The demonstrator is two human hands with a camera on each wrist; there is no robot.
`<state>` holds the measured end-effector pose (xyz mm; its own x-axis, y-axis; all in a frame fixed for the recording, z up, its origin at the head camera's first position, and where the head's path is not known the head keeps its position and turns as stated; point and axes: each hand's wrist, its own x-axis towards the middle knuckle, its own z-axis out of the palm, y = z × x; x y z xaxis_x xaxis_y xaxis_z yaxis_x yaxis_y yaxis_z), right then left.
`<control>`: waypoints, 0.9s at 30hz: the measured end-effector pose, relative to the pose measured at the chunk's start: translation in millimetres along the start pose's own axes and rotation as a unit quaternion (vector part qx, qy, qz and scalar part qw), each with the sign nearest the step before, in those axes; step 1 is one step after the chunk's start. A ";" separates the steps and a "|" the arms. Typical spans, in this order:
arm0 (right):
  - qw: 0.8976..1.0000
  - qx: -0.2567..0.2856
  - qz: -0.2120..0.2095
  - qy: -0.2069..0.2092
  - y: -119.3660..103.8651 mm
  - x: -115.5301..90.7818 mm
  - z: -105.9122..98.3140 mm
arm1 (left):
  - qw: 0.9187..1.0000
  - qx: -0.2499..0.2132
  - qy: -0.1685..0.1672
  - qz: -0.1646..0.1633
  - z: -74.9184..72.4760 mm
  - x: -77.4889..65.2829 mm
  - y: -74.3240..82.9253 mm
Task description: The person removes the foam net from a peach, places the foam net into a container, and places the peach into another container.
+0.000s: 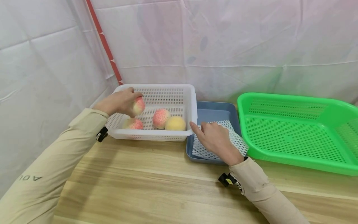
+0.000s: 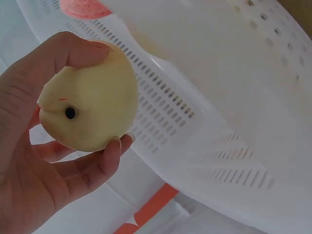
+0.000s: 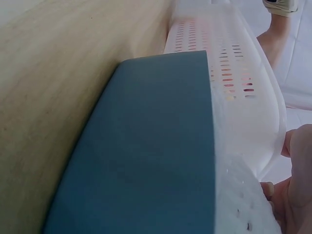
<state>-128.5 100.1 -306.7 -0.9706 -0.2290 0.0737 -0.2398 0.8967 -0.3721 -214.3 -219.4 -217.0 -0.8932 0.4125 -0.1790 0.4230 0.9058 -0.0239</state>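
My left hand (image 1: 123, 101) grips a pink and pale-yellow peach (image 1: 139, 105) above the left side of the white basket (image 1: 156, 133). In the left wrist view, thumb and fingers curl round this peach (image 2: 97, 102), whose underside has a small dark hole. Two more pink-speckled peaches, one at the left (image 1: 135, 124) and one in the middle (image 1: 161, 118), lie in the basket beside a yellow one (image 1: 175, 123). My right hand (image 1: 216, 140) is over white foam netting (image 1: 205, 152) on a blue tray (image 1: 216, 109). Its thumb extends toward the basket's right corner; the other fingers are partly hidden.
A large green basket (image 1: 293, 137) stands to the right of the blue tray. The wooden table (image 1: 145, 186) stretches in front of the containers. White cloth walls (image 1: 223, 40) rise behind and at the left, with a red strip (image 1: 104, 43) near their corner.
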 end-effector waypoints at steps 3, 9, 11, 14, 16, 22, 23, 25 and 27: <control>1.000 -0.004 0.006 -0.005 -0.5 0.9 -0.1 | 1.000 0.007 -0.003 -0.005 -0.2 2.0 -4.7; 1.000 -0.004 0.007 -0.011 -0.7 1.6 0.3 | 1.000 0.000 -0.015 -0.015 3.0 1.4 -12.3; 1.000 -0.004 0.008 -0.012 -1.1 1.7 0.4 | 1.000 -0.002 -0.016 -0.021 5.1 0.3 -14.7; 1.000 -0.005 0.011 -0.016 -1.2 1.6 0.4 | 1.000 -0.005 -0.015 -0.024 8.7 -0.3 -17.3; 1.000 -0.005 0.013 -0.018 -1.5 1.6 0.3 | 1.000 -0.007 -0.017 -0.023 11.3 0.2 -19.1; 1.000 0.001 0.021 -0.020 -2.5 1.4 0.8 | 0.999 -0.006 -0.030 -0.012 18.2 3.2 -22.7; 1.000 0.001 0.021 -0.020 -2.7 1.2 1.0 | 0.999 -0.003 -0.034 -0.011 18.5 3.2 -22.7; 1.000 0.001 0.020 -0.019 -3.1 1.1 1.3 | 0.999 0.002 -0.043 -0.012 18.1 3.1 -23.1; 1.000 0.001 0.017 -0.017 -2.9 1.0 1.5 | 0.999 0.004 -0.048 -0.009 16.2 2.9 -23.1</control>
<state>-128.7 96.7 -307.0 -0.9770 -0.2114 0.0286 -0.2064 0.9032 -0.3762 -224.2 -240.7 -232.9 -0.8819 0.3851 -0.2718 0.4090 0.9119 -0.0350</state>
